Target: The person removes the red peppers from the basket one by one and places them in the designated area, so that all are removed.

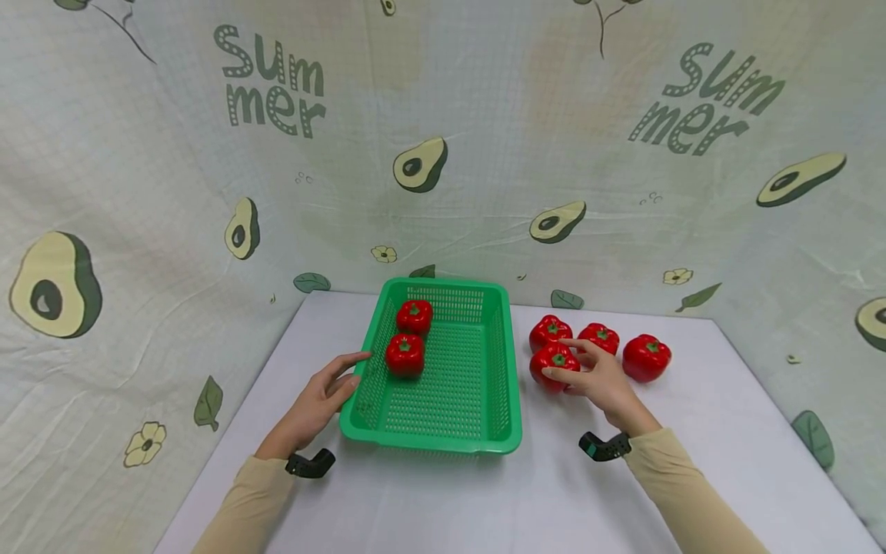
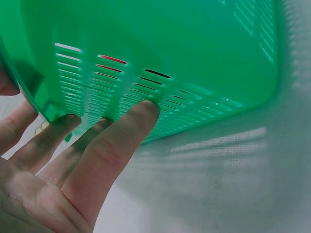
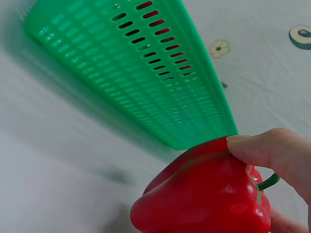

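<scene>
Left of centre on the table stands a green plastic basket [image 1: 443,445] with a slotted wall and mesh floor. Two red bell peppers lie in its left half, a rear bell pepper [image 1: 414,315] and a nearer bell pepper [image 1: 404,358]. My left hand [image 1: 320,402] is at the basket's left side, its extended fingertips touching the slotted wall [image 2: 204,63]. Right of the basket, my right hand [image 1: 609,388] grips another red bell pepper [image 3: 204,189] between thumb and fingers, its green stem turned toward the hand. Part of the gripping fingers is hidden behind the pepper.
Close beyond the held pepper sit more red bell peppers: a left one [image 1: 549,328], a middle one [image 1: 601,335] partly behind the right hand, and a right one [image 1: 647,358]. A printed cloth [image 1: 484,138] hangs behind the white table [image 1: 443,508].
</scene>
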`<state>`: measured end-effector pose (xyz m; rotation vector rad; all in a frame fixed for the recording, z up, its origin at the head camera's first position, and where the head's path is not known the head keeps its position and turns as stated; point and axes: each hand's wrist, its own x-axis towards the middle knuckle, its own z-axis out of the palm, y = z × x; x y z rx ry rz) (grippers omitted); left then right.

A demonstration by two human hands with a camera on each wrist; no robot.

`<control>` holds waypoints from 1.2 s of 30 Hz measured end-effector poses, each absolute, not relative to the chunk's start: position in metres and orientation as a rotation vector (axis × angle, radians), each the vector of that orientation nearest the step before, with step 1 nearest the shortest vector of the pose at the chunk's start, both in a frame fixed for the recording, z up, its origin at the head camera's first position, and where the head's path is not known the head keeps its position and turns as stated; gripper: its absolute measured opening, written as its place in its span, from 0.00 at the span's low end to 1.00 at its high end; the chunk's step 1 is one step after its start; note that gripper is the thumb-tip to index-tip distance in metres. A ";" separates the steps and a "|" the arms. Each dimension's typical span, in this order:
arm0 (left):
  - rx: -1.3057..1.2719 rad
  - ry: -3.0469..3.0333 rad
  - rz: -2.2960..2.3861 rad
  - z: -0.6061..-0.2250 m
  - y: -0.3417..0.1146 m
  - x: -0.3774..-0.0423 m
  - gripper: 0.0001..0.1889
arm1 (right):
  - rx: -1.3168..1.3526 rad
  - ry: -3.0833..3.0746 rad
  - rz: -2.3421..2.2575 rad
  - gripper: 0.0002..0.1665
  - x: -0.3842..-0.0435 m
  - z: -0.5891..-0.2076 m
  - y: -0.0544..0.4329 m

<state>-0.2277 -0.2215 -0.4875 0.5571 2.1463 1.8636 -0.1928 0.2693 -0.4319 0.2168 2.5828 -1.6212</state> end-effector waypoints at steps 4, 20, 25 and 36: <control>0.565 2.148 1.868 -0.488 -0.222 -0.228 0.27 | 0.229 2.575 -1.630 0.50 -0.191 -0.437 0.270; 0.572 2.148 1.867 -0.488 -0.222 -0.228 0.27 | 0.259 2.537 -1.661 0.49 -0.190 -0.450 0.272; 0.564 2.138 1.866 -0.488 -0.222 -0.228 0.27 | 0.267 2.545 -1.650 0.49 -0.190 -0.453 0.270; 0.541 2.158 1.830 -0.484 -0.222 -0.227 0.27 | 0.310 2.541 -1.649 0.51 -0.189 -0.453 0.266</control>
